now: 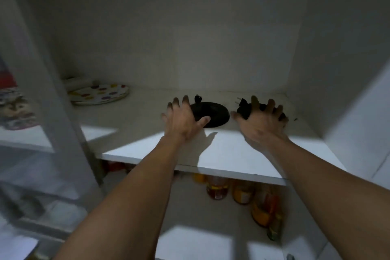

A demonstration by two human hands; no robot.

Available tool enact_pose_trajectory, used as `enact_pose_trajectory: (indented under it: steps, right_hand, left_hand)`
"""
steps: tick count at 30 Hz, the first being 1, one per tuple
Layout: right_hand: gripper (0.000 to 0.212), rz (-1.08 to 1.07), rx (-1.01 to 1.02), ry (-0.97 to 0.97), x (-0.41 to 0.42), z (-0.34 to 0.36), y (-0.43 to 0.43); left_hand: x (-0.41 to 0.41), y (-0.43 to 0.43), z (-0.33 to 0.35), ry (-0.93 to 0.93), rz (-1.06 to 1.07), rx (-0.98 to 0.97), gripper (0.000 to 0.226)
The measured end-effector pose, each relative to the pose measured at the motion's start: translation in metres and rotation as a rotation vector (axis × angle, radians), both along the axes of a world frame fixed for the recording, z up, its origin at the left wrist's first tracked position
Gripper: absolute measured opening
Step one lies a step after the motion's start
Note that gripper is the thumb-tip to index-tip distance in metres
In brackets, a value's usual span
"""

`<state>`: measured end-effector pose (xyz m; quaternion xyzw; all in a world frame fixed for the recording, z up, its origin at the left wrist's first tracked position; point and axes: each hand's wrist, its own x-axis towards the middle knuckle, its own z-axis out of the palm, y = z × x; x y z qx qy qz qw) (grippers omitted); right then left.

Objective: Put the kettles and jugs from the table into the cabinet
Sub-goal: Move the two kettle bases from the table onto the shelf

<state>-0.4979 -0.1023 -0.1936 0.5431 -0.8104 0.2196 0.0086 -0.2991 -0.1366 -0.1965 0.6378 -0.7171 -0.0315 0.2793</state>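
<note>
I am looking into a white cabinet. Two black round kettle bases lie on its shelf [230, 154]. The left base [214, 113] lies flat, with a small plug [198, 98] sticking up behind it. My left hand [183, 121] hovers over its near left edge with fingers spread and the thumb at the rim. The right base [242, 110], with its plug [239, 99], is mostly hidden under my right hand [261, 125], whose fingers are spread over it. No kettle or jug is in sight.
A plate with coloured dots [99, 94] lies at the shelf's back left. A white upright [52, 95] stands at the left, and the cabinet wall [337, 69] closes the right. Jars and bottles [242, 194] stand on the lower shelf.
</note>
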Motion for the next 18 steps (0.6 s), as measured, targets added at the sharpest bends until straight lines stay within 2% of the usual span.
enact_pose_trajectory:
  steps: [3,8,12,18]
  right_hand:
    - [0.086,0.1,-0.076,0.025,0.055,0.017,0.022]
    - [0.078,0.363,-0.204,-0.036,0.174,0.042,0.079]
    - [0.077,0.632,-0.229,-0.064,0.288,0.045,0.144]
    - [0.072,1.008,-0.213,-0.067,0.443,0.041,0.242]
  left_hand:
    - [0.04,0.051,0.017,-0.015,0.083,-0.019,0.084]
    - [0.13,0.141,0.047,-0.055,0.24,-0.132,0.085]
    - [0.23,0.238,0.058,-0.081,0.467,-0.197,0.085]
    - [0.369,0.39,0.062,-0.115,0.88,-0.159,0.084]
